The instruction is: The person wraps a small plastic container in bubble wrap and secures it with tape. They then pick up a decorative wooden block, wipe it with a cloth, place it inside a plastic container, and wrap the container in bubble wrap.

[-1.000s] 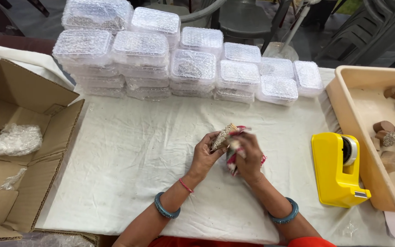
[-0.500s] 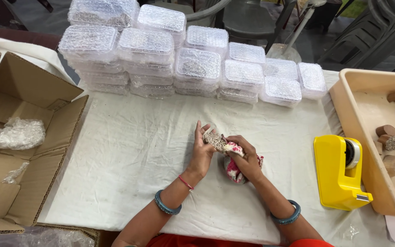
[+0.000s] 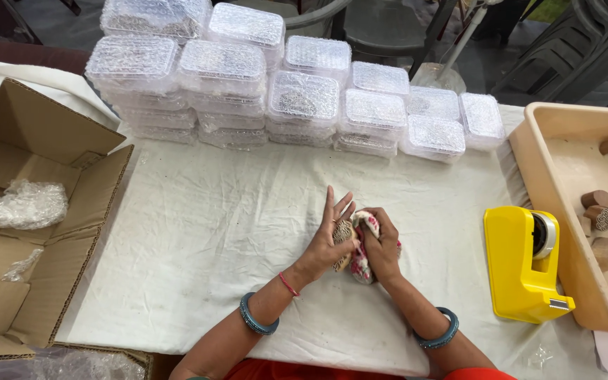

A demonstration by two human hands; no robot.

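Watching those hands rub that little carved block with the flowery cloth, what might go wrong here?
The left hand holds the carved wooden block with its fingers spread, so the block might slip onto the white table cloth. The patterned cloth in the right hand could snag on the fine carving. A swinging elbow might knock the yellow tape dispenser close by.

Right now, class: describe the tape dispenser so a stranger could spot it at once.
On the white cloth-covered table, look right of the hands, beside the beige tray. The tape dispenser stands there, the only bright yellow thing.
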